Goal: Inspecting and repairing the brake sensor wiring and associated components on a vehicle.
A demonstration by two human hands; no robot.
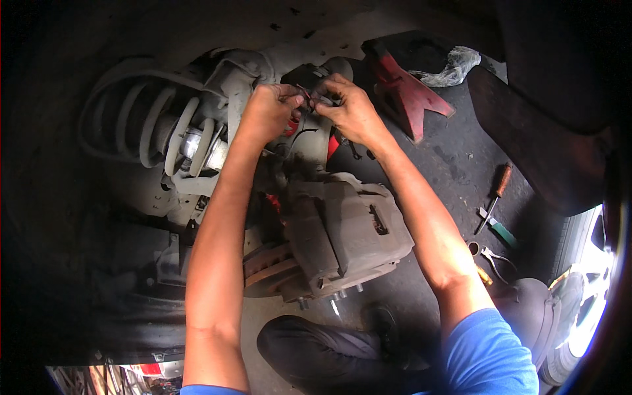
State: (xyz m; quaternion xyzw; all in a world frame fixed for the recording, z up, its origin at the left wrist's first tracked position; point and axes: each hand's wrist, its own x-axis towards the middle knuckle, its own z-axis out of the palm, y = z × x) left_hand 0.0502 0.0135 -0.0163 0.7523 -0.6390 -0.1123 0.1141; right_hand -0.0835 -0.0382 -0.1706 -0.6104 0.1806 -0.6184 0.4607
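Observation:
My left hand [268, 108] and my right hand [345, 108] meet at the top centre, fingers pinched close together around a small dark piece [306, 99] with some red on it, too small to make out. They are above a pale suspension arm [315, 148], with a red part [288, 129] just under my left fingers. To the left are a coil spring [153, 125] and a silver damper [217, 157]. Below my hands, between my forearms, sit a rusty brake caliper [352, 230] and the edge of a disc [263, 263].
A red jack stand [415, 112] and crumpled clear plastic [454, 66] lie beyond my right hand. On the floor at right are a screwdriver [503, 181], a green-handled tool [501, 234] and pliers [495, 260]. A wheel [566, 243] lies at the far right. The dark wheel-arch liner [540, 145] curves around the workspace.

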